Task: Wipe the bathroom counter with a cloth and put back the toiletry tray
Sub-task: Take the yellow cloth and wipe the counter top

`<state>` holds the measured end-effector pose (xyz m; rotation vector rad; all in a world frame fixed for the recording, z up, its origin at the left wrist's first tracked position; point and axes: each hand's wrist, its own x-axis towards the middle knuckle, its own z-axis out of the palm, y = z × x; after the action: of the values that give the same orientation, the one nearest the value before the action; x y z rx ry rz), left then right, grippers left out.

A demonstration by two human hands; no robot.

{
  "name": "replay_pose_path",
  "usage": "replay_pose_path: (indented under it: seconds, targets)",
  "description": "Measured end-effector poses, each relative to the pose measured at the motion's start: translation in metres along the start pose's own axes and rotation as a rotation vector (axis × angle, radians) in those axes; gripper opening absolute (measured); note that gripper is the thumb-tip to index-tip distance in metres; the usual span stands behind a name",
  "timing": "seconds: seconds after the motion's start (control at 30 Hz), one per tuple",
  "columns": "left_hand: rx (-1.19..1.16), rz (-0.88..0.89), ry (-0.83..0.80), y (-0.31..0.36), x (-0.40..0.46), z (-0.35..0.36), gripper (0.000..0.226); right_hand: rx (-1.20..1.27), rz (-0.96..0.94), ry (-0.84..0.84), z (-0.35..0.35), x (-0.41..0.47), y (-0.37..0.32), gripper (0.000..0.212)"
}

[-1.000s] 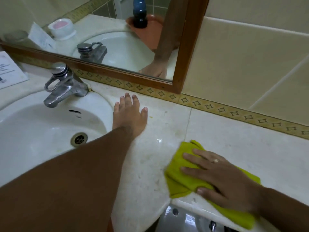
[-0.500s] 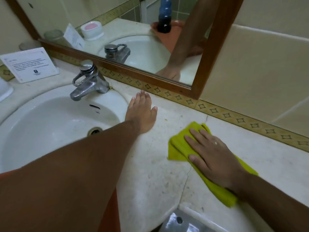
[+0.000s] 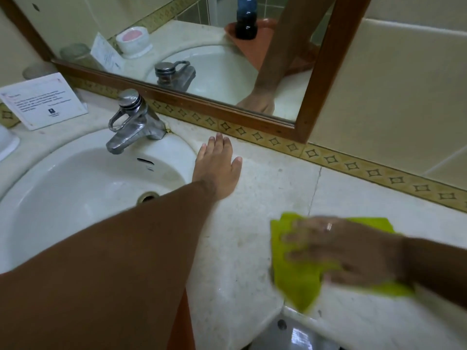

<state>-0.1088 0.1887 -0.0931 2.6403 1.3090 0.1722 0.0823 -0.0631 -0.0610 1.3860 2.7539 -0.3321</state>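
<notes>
My right hand (image 3: 341, 251) presses flat on a yellow-green cloth (image 3: 298, 284) on the pale stone counter (image 3: 265, 198), near its front edge; the hand is motion-blurred. My left hand (image 3: 217, 170) lies open, palm down, on the counter just right of the sink (image 3: 75, 185) and holds nothing. An orange tray (image 3: 265, 39) with a dark blue bottle (image 3: 246, 18) on it shows only as a reflection in the mirror. An orange edge (image 3: 179, 324) peeks out below my left forearm.
A chrome faucet (image 3: 134, 120) stands behind the basin. A printed card (image 3: 43, 99), a glass (image 3: 38, 70) and a white dish (image 3: 6, 145) are at the far left. The wood-framed mirror (image 3: 321, 97) and tiled wall border the counter's back. A metal fixture (image 3: 295, 334) sits below the front edge.
My right hand slid the cloth away toward the wall, then back toward the counter's front edge. My left hand stayed planted beside the sink.
</notes>
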Motion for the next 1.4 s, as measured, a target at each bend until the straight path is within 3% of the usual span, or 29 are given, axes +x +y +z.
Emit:
replay_pose_path:
  seconds: [0.1,0.17,0.23,0.33,0.4,0.47,0.53,0.67,0.7,0.77,0.83,0.9,0.97,1.1,1.23,1.3,1.4]
  targets:
    - [0.002,-0.003,-0.009,-0.001,0.001,0.001,0.065,-0.036,0.461,0.048,-0.019,0.028,0.053,0.057]
    - [0.008,-0.006,-0.015,-0.001,0.001,0.000,0.065,-0.053,0.622,0.071,-0.016,0.059,0.047,0.057]
    - [0.018,-0.007,-0.030,0.001,0.001,-0.003,0.064,-0.078,0.533,0.073,0.000,0.078,0.000,0.059]
    - [0.037,0.000,-0.046,0.003,-0.002,-0.005,0.065,-0.027,0.185,0.029,0.027,0.046,-0.093,0.055]
    - [0.041,0.005,-0.052,0.001,-0.001,-0.005,0.065,0.039,0.152,0.010,0.030,-0.003,-0.096,0.057]
    - [0.044,0.012,-0.036,0.000,0.000,-0.002,0.066,-0.008,0.318,0.017,0.024,-0.048,-0.064,0.058]
    - [0.041,0.016,-0.029,-0.002,0.003,0.002,0.067,-0.033,0.615,0.049,0.012,-0.068,-0.019,0.067]
    - [0.046,0.025,-0.015,-0.006,0.006,0.006,0.070,-0.013,1.124,0.163,0.004,-0.013,0.001,0.063]
    - [0.049,0.028,-0.020,-0.008,0.005,0.007,0.071,-0.032,1.141,0.164,0.007,0.010,-0.012,0.061]
    - [0.071,0.026,-0.031,-0.010,0.006,0.007,0.070,-0.065,0.977,0.186,0.019,0.040,-0.052,0.060]
    - [0.124,0.000,-0.065,-0.004,0.005,0.002,0.068,-0.024,0.771,0.188,0.031,0.026,-0.099,0.057]
    - [0.218,-0.033,-0.112,0.006,-0.002,-0.009,0.069,0.051,0.713,0.135,0.036,-0.026,-0.123,0.057]
    - [0.280,0.020,-0.084,0.035,-0.017,-0.017,0.074,0.073,0.951,0.164,0.041,-0.095,-0.119,0.062]
    - [0.193,0.157,-0.118,0.096,-0.069,0.003,0.081,0.061,1.658,0.244,0.049,-0.207,-0.087,0.066]
    - [0.205,0.124,-0.125,0.093,-0.072,0.015,0.084,0.078,2.006,0.255,0.032,-0.179,-0.032,0.064]
    - [0.215,0.150,-0.108,0.092,-0.065,0.020,0.086,0.109,1.919,0.252,0.025,-0.125,-0.012,0.060]
    - [0.216,0.156,-0.102,0.093,-0.066,0.021,0.086,0.010,1.335,0.223,0.032,-0.042,-0.040,0.061]
